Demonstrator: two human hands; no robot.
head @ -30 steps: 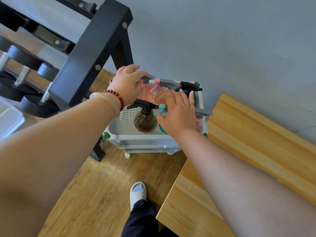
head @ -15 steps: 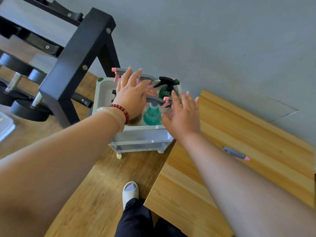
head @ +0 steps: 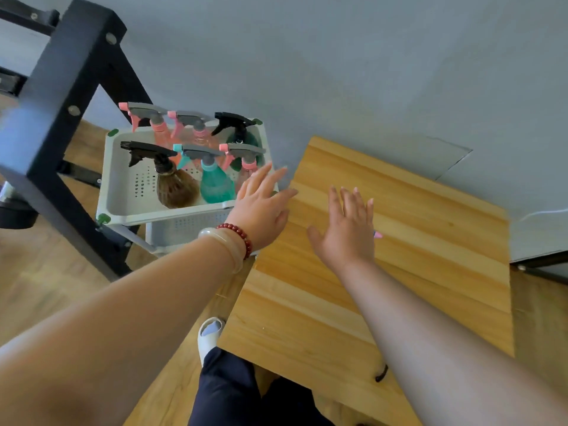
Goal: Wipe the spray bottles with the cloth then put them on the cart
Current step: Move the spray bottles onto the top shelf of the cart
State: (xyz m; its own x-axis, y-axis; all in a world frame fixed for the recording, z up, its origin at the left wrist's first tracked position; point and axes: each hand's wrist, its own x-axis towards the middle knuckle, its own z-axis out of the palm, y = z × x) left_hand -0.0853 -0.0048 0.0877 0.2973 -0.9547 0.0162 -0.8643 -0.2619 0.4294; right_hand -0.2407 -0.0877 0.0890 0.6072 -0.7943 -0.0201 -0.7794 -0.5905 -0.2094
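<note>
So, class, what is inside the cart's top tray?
Six spray bottles stand in the tray, in two rows of three. The left hand covers the front-right bottle's body; front bottles hide the back ones' bases.

Probably a gym — black weight rack [head: 58,96], wooden floor [head: 46,287], grey wall [head: 338,56]

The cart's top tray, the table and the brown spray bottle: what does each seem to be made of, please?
Cart's top tray: probably moulded plastic, matte light grey, with rows of holes and rounded corners.
Table: looks like wood, planks or veneer, striped grain, slight sheen.
Brown spray bottle: likely translucent plastic, tinted see-through body; opaque black trigger head.
</note>
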